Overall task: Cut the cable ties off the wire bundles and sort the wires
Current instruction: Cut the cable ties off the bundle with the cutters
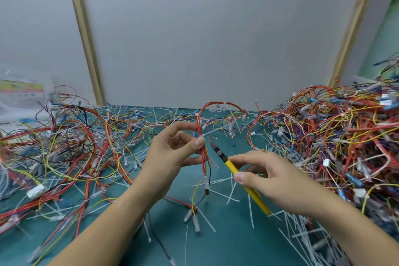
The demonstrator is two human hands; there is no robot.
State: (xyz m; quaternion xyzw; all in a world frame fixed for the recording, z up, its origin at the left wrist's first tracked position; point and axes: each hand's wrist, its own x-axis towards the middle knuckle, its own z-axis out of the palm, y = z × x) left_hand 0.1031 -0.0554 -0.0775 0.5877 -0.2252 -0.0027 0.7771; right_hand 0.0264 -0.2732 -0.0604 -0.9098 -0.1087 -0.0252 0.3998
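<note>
Red and yellow strands made up the wire bundle [204,153] that the head view showed raised above the teal worktop [226,250]. The left hand [172,147] pinched it between thumb and fingertips, with its loop arching up behind. Just right of the bundle, the right hand [265,177] curled round the yellow handle of the cutters [233,170], whose dark nose pointed up-left and stopped just short of the strands. A white cable tie [213,130] stuck out rightward from the bundle, just above the cutter tip.

The step looked like the snip itself. To do it well, the blades probably needed to close on the tie alone, on its standing tail side, while the pinch kept the strands tight and turned away from the edge. Whether the blades were parted could not be told.

Left of the bundle lay a looser wire spread [64,136], right of it a dense heap [334,136], and below-right, cut ties [302,229].
</note>
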